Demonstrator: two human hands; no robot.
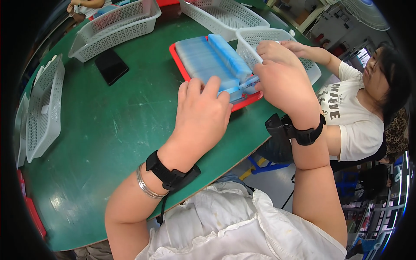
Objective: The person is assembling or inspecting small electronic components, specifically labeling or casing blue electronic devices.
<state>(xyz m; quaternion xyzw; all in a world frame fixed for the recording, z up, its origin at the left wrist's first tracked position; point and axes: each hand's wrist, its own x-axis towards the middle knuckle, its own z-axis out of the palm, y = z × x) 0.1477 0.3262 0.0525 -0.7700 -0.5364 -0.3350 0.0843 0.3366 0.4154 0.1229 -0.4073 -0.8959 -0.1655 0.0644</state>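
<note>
White garment [229, 225] nearest, forearms [308, 155] reach forward, right hand [284, 86] pinching a blue packet [248, 86], left hand [200, 112] arched, its grip unclear.

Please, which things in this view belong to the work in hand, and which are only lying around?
In the work:
blue packets, at the left hand and right hand
red tray under them

Seemingly lying around:
black flat device
white baskets, far left
</note>
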